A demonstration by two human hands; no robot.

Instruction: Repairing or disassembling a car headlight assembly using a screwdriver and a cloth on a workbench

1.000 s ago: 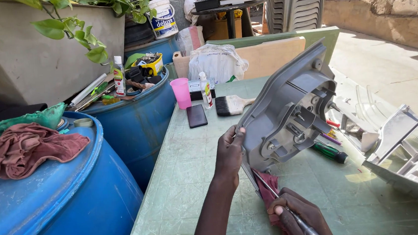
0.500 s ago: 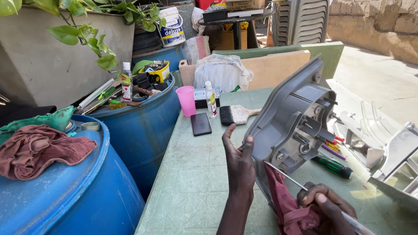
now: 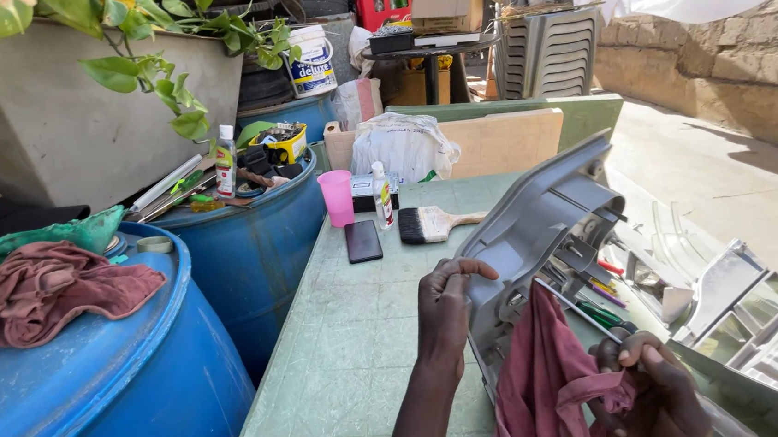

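Grey moulded plastic, stiff, light and awkwardly hollow, the lamp housing (image 3: 539,244) stands tilted at the green table's (image 3: 352,342) near edge, my left hand (image 3: 444,308) pinching its rim while my right (image 3: 652,387) grips a thin metal rod (image 3: 577,310) and maroon rag (image 3: 545,382).

Pink cup (image 3: 337,197), phone (image 3: 363,241), paintbrush (image 3: 434,224)

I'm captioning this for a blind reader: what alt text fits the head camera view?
A person's left hand steadies a tilted grey plastic housing on a green table, while the right hand holds a thin metal rod and a maroon rag. A phone, paintbrush and pink cup lie beyond, beside blue drums.
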